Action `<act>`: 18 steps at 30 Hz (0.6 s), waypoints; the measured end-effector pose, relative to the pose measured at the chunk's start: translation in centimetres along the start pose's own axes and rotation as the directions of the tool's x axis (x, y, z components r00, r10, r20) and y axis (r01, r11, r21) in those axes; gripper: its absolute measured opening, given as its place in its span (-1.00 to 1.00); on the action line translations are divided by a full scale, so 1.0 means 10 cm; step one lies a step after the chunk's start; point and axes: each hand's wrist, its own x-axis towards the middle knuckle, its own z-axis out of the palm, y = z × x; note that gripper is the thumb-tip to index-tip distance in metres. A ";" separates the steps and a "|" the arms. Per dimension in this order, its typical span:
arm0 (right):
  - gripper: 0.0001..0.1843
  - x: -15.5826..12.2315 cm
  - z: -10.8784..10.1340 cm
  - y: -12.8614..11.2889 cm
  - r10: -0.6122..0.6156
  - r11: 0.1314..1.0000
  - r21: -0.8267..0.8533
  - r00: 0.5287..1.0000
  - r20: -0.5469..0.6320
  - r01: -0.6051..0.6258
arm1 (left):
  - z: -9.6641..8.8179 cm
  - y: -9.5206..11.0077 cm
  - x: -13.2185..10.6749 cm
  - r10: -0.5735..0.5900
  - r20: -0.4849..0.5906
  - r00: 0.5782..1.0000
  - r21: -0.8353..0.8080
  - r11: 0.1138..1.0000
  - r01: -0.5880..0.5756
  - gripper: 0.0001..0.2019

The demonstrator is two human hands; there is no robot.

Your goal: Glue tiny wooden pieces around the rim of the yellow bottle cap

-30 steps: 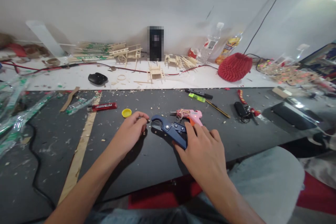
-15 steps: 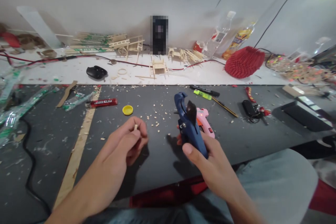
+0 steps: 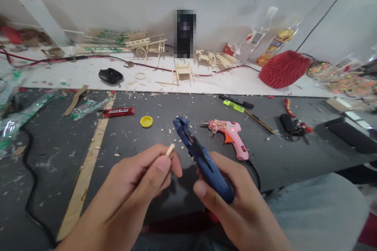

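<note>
My left hand (image 3: 138, 188) is closed in a pinch on a short pale wooden stick piece (image 3: 170, 149), whose tip pokes out above thumb and forefinger. My right hand (image 3: 235, 200) is wrapped round the handles of a blue cutter (image 3: 203, 160), held off the dark table (image 3: 53, 157) with its jaws pointing up and left, close beside the stick's tip. A pink glue gun (image 3: 231, 135) lies on the table just behind the cutter.
A yellow cap (image 3: 146, 121), a red lighter (image 3: 118, 112), markers (image 3: 235, 104) and wood chips lie on the dark mat. Small stick-built models (image 3: 182, 72), a black mouse (image 3: 110, 75), bottles and a red paper lantern (image 3: 284, 73) stand on the white board behind. A black cable (image 3: 28, 188) runs at left.
Both hands rose off the table and came toward me. The right hand picked up the cutter and tilted its jaws left toward the stick piece, which the left hand lifted.
</note>
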 end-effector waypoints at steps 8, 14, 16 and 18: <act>-0.40 -0.17 0.23 0.02 -0.002 0.988 -0.150 0.988 -0.154 -0.021 | 0.01 0.09 0.03 0.191 -0.157 0.969 0.258 0.955 -0.146 -0.51; -0.31 -0.21 0.33 -0.08 0.029 0.985 -0.162 0.978 -0.209 -0.064 | -0.02 0.09 -0.01 0.266 -0.153 0.952 0.302 0.930 -0.212 -0.51; -0.32 -0.18 0.33 -0.07 0.025 0.982 -0.181 0.987 -0.159 -0.054 | -0.01 0.09 -0.02 0.305 -0.161 0.939 0.328 0.913 -0.240 -0.52; -0.36 -0.14 0.32 -0.05 0.004 0.985 -0.173 0.996 -0.091 -0.019 | 0.00 0.09 -0.02 0.339 -0.173 0.925 0.356 0.897 -0.263 -0.53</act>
